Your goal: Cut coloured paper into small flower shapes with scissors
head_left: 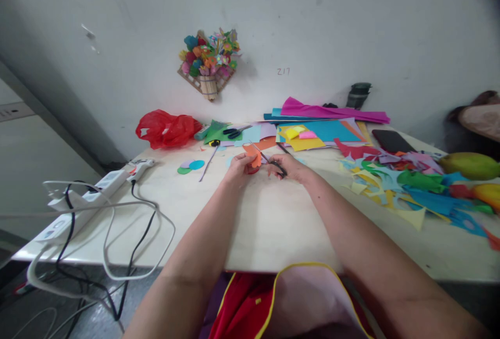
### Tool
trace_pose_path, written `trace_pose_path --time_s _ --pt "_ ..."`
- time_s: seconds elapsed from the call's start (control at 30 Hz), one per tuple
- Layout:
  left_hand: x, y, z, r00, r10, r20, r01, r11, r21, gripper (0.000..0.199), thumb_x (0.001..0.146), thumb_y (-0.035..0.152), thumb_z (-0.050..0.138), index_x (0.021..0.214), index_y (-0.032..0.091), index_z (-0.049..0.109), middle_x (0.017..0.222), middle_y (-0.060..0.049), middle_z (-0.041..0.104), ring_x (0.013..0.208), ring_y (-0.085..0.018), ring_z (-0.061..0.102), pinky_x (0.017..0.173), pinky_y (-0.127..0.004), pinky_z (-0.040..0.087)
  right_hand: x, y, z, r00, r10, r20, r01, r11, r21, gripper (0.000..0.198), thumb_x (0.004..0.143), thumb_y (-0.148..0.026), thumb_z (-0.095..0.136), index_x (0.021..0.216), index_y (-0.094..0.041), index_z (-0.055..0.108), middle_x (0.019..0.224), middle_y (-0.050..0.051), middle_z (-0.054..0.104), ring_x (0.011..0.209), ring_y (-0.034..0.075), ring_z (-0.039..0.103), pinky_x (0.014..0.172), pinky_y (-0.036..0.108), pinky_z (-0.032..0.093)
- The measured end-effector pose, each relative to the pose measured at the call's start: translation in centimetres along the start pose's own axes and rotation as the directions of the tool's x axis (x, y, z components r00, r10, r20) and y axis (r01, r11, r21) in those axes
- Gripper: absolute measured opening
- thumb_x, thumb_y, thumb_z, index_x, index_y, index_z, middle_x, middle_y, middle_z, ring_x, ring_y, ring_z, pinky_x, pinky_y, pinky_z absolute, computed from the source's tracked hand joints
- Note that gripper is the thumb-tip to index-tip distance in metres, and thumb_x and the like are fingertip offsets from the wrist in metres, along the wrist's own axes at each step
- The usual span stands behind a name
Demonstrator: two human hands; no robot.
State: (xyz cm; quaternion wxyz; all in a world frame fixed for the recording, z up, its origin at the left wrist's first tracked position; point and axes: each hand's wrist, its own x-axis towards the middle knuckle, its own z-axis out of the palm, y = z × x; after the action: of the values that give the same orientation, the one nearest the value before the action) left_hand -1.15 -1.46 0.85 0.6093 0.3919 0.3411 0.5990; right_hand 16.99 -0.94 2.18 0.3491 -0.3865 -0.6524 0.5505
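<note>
Between the fingers of my left hand (pixel 240 168) is a small piece of orange paper (pixel 256 160), pinched by its left side. My right hand (pixel 291 167) is closed around the black handles of a pair of scissors (pixel 278 168), whose blades point up and left beside the orange paper. Whether the blades touch the paper I cannot tell. Larger orange paper (pixel 269 143) lies just behind my hands. To the left rest round paper discs, among them a blue one (pixel 197 165). Another pair of scissors (pixel 234 132) with dark handles lies on green paper (pixel 219 133).
A power strip (pixel 84 203) with tangled cables stands at the left edge. A red plastic bag (pixel 167 129) sits at the back left. Coloured paper sheets (pixel 332 130) are stacked behind. Paper scraps (pixel 414 183), a phone (pixel 392 141) and fruit (pixel 469 165) lie at right.
</note>
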Motion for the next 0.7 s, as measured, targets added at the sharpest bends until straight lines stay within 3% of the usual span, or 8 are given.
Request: trace_pose_path --time_s 0.37,0.7 --pt "0.3 0.0 -0.4 1.0 -0.005 -0.027 0.005 1.0 0.011 0.025 0.059 0.022 0.084 0.065 0.013 0.061 0.063 -0.005 0.066 0.056 -0.015 0.062 0.059 -0.027 0.049 0.7 1.0 -0.4 1.0 -0.02 0.008 0.02 1.0 -0.019 0.019 0.074 -0.028 0.077 0.073 -0.015 0.062 0.049 -0.002 0.059 0.035 0.008 0.044 0.033 0.019 0.032" --pt "0.3 -0.1 -0.4 0.999 0.011 -0.046 -0.011 1.0 -0.005 0.029 0.058 0.023 0.084 0.061 0.015 0.056 0.062 -0.005 0.065 0.057 -0.015 0.063 0.061 -0.029 0.051 0.8 1.2 -0.4 1.0 -0.022 0.001 0.022 1.0 -0.001 0.023 0.07 -0.032 0.079 0.071 -0.016 0.062 0.046 -0.003 0.056 0.035 0.008 0.044 0.033 0.018 0.033"
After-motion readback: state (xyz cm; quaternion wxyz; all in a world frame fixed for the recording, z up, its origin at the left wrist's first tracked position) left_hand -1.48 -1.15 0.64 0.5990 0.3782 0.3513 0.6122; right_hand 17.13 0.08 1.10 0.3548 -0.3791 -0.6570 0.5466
